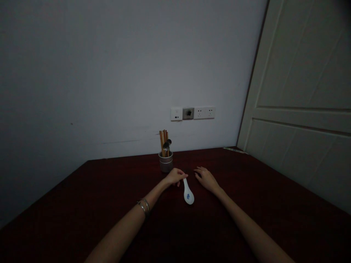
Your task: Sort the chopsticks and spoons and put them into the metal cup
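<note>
A white spoon [188,195] with a blue mark in its bowl has its handle pinched in the fingers of my left hand [175,176]; the bowl points toward me. My right hand [206,179] lies to the right of the spoon with its fingers apart and nothing in it. Just behind my left hand stands a grey metal cup [166,165], holding several wooden chopsticks [163,140] and dark metal spoons [166,147] upright.
The dark red table [90,197] reaches back to a pale wall with sockets [204,113] and a switch [188,113]. A panelled door [298,120] stands at the right. A thin strip [236,150] lies at the table's back right edge.
</note>
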`<state>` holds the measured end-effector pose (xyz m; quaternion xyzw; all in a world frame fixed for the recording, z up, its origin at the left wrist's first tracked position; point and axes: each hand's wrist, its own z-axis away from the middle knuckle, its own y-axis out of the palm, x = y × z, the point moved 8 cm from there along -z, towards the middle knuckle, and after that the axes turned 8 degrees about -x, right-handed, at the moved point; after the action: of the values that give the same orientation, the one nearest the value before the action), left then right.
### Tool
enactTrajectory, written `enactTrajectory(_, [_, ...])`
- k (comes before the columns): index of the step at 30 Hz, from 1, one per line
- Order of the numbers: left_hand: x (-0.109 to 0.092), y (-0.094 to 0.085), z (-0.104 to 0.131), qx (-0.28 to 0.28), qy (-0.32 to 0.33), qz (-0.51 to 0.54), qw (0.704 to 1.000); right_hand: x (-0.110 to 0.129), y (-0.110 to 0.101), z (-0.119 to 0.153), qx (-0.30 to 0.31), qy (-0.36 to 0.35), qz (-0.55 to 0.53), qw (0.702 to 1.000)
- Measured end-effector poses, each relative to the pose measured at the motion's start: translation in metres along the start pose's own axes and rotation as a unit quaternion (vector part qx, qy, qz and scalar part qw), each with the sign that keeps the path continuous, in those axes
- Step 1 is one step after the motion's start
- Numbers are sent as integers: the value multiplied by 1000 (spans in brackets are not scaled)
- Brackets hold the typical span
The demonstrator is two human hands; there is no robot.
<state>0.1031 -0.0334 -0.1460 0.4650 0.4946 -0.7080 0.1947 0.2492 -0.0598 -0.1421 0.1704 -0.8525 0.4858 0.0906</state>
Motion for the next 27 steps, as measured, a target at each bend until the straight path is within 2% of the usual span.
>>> enactTrajectory(6, [1, 5, 2, 23, -12, 36, 999, 2, -2, 1, -6, 2, -8, 1000])
enactTrajectory(20, [0, 1, 8, 5, -10, 90, 996, 1, 0, 0, -1, -1, 1, 1000])
enactTrajectory(24, [-6, -5, 7, -7, 10, 101, 995, 4, -2, 0, 2, -13, 6, 1000])
enactTrajectory(27, [-18, -17, 9, -21, 42, 113, 993, 4, -2, 0, 4, -10, 6, 1000])
